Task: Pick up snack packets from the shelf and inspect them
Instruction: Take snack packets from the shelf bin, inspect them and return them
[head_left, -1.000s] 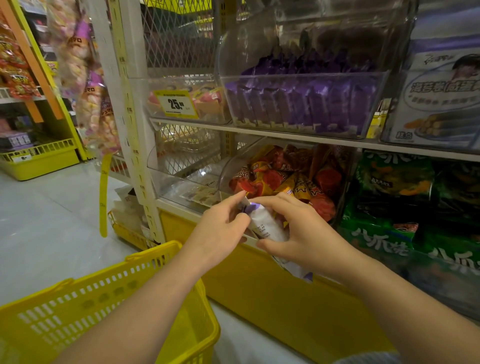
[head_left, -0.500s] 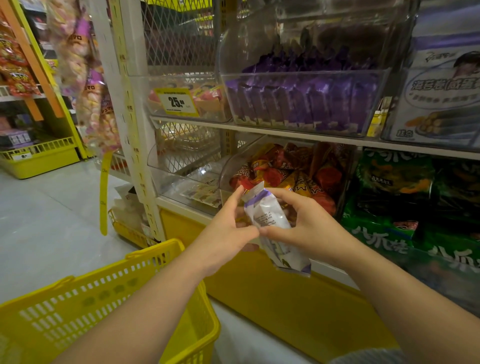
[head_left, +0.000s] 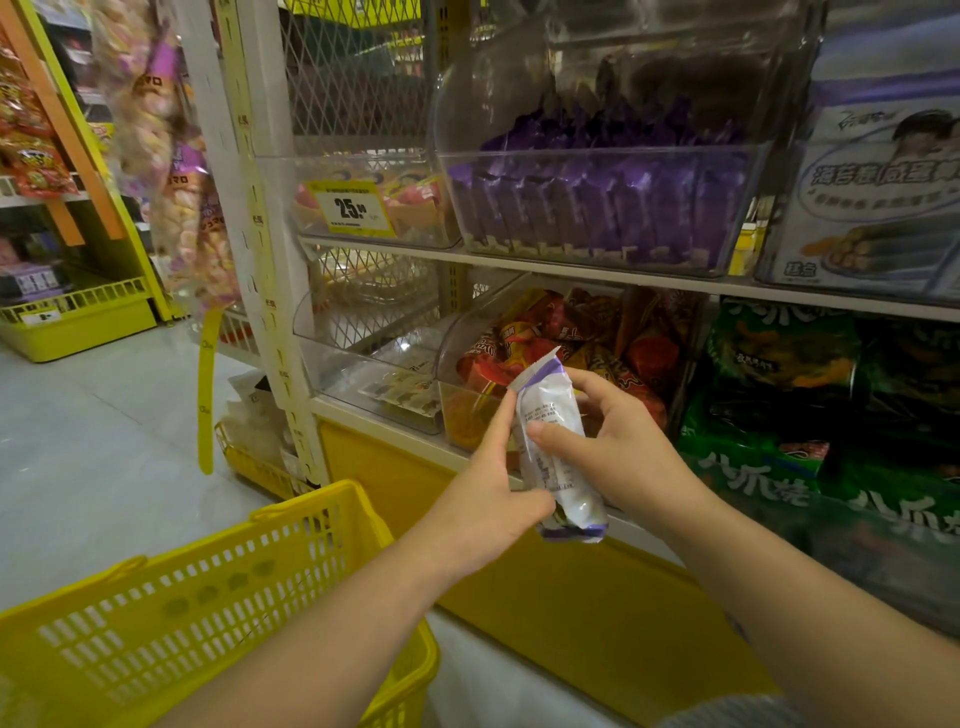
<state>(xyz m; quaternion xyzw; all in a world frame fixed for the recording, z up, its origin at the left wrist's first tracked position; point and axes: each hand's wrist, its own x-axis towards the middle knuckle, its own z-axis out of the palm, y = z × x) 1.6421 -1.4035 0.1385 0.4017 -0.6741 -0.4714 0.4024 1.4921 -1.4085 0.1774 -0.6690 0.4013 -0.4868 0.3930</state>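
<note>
Basket (head_left: 156, 639): yellow, low on the left, well apart from the packet. This step does not need it.
Left hand (head_left: 488, 499): holds the packet's lower end, with the thumb on its front and the forefinger laid straight up its left edge. The other fingers are hidden, probably curled behind.
Packet (head_left: 558, 467): white with purple ends, upright and slightly tilted. It is held in the air between both hands, in front of the red snack bin (head_left: 597, 332), print side toward the person.
Right hand (head_left: 618, 452): grips the packet's middle, with the thumb across the print and the fingers (head_left: 589, 382) curled round the back.
Doing it well: I'd slide that right thumb off the text and hold the packet by its edges. Squeeze lightly so nothing inside crushes, and tip the print toward the light. To see the other face, roll it with one hand always holding.
Shelf (head_left: 623, 273): dim here, with green bags (head_left: 769, 364) to the right, untouched.
</note>
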